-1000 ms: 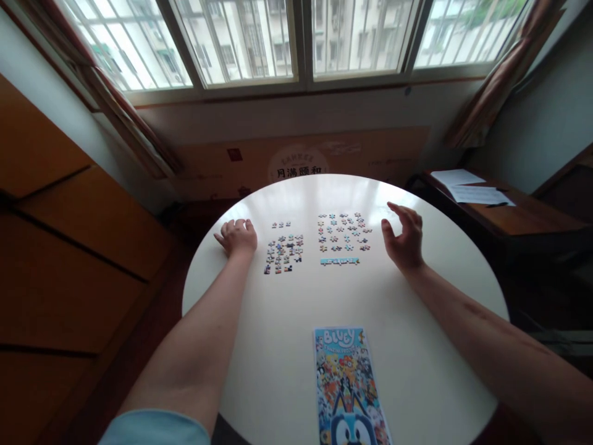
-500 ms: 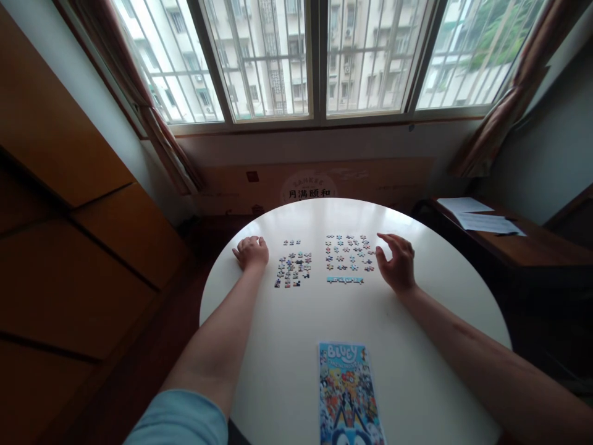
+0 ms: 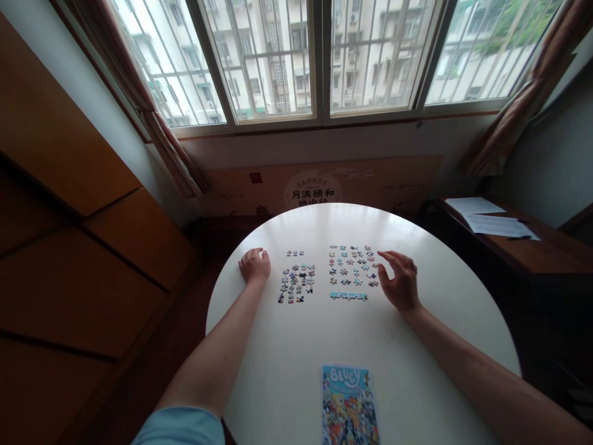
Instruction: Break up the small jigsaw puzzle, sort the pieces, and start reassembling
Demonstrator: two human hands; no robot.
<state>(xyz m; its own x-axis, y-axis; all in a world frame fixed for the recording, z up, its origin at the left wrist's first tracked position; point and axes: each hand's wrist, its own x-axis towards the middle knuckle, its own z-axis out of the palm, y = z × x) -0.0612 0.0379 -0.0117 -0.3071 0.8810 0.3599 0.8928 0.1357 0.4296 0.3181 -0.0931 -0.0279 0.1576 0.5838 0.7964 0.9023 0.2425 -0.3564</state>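
Loose puzzle pieces lie on the white round table (image 3: 269, 389) in two groups, a denser left group (image 3: 296, 281) and a spaced-out right group (image 3: 353, 264). Below the right group is a joined light-blue strip of pieces (image 3: 348, 296). My left hand (image 3: 256, 266) rests on the table left of the left group, fingers loosely curled and holding nothing that shows. My right hand (image 3: 399, 278) is beside the right group's right edge, thumb and fingers apart, with nothing between them. A blue picture sheet marked Bluey (image 3: 351, 405) lies near the table's front.
A brown side table (image 3: 537, 256) at the right holds white papers (image 3: 500, 225) and dark pens. Beyond the round table, a printed cardboard panel (image 3: 370, 179) stands beneath the barred windows. Wooden cabinets (image 3: 125, 266) are on the left.
The view has shifted, so the table, sheet and pieces appear lower in the picture. Both hands keep nearly the same places beside the pieces.
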